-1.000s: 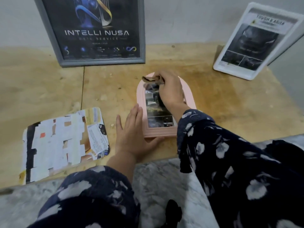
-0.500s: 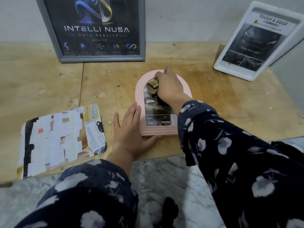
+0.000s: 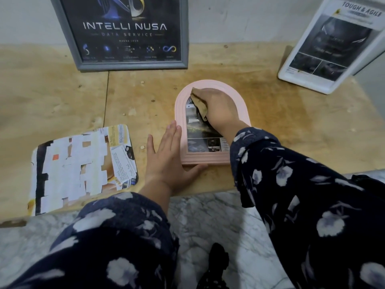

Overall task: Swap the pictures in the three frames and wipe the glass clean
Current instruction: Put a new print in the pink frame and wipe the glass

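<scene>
Plywood makes up the table point(image 3: 281, 130), set against a pale wall, with marble floor below its near edge. On it the right hand point(image 3: 220, 109) curls round a tan cloth point(image 3: 199, 105), pressing it to the glass near the arched top of the pink frame point(image 3: 239, 101). That frame lies flat, face up, close to the table's near edge. The left hand point(image 3: 168, 157) lies flat with straight fingers along the frame's left side, thumb hooked under the bottom corner, bracing it.

To wipe well, I judge the left hand should keep the frame pinned while the cloth works in overlapping passes from the arch down to the bottom, getting into the rim's corners.

A loose print point(image 3: 83, 163) lies to the left. A grey frame point(image 3: 129, 32) and a white frame point(image 3: 331, 44) lean against the wall behind.
</scene>
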Demonstrator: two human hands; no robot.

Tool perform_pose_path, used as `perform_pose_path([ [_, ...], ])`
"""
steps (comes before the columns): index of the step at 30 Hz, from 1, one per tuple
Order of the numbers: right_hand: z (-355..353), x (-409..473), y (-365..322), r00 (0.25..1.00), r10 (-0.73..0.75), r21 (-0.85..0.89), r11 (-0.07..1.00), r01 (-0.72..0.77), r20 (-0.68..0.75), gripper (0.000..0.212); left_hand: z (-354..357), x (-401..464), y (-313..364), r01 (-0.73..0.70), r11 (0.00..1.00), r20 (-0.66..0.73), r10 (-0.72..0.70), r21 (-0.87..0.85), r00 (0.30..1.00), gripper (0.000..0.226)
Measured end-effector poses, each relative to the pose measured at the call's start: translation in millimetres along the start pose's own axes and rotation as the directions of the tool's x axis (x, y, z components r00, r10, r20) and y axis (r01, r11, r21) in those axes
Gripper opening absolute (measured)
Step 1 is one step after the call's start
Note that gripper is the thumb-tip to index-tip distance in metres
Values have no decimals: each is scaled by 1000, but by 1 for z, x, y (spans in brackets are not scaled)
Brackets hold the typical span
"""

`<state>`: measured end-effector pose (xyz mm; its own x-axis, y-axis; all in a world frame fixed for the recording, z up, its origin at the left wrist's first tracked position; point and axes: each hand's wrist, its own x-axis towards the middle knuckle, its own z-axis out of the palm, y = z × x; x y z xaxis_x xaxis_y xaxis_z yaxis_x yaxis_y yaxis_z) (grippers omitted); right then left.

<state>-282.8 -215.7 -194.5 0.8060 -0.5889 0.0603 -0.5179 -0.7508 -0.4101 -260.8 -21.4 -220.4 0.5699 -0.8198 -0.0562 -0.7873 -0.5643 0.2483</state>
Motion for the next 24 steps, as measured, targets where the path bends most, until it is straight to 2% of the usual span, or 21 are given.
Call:
perform_pose_path([
  [1, 1, 2, 2, 1000, 24, -49, 999, -23, 15, 39, 0, 0, 1, 2, 1000, -2, -2, -3, 1000, 116],
  [5, 1, 2, -3, 998, 59, -158, 986, -54, 33, 34, 0, 0, 1, 1, 1000, -10, -1, -5, 1000, 116],
  [8, 4, 4, -6, 999, 32, -208, 978, -30, 4, 46, 1, 1, 1, -2, 1000, -18, 2, -6, 1000, 115],
  [15, 13, -8, -17, 996, -70, -150, 986, 78, 62, 27, 4, 0, -1, 1, 1000, -28, 0, 20, 1000, 113],
  [21, 12, -40, -13, 983, -140, -67, 987, 148, 116, 31, 4, 1, 0, 11, 1000, -43, -11, 8, 999, 115],
  [24, 11, -65, -14, 962, -267, -62, 963, 263, -64, 31, 5, 2, 0, 15, 1000, -50, -15, 1, 999, 113],
])
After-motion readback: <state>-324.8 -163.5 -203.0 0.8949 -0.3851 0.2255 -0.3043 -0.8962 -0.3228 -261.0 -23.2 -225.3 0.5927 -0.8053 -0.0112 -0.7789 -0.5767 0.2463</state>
